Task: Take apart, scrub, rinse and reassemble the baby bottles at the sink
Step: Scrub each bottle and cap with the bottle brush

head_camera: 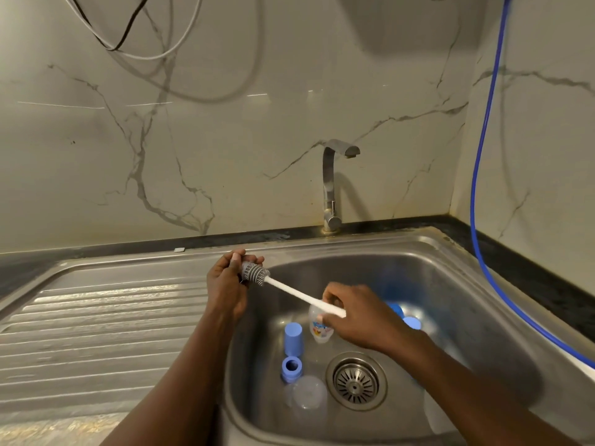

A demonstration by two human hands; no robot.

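With the left hand (227, 284) curling its fingers round the brush (256, 274) tip, anything inside unseen, and the right hand (357, 313) pinching the handle above the bottle (318, 329) lying in the sink (418, 244), short firm twists over the basin seem best.

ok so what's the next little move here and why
Probably the left hand should let go of the grey brush head and reach down for the clear bottle beside the drain: the right hand grips the white handle, and that bottle lies loose in the sink.
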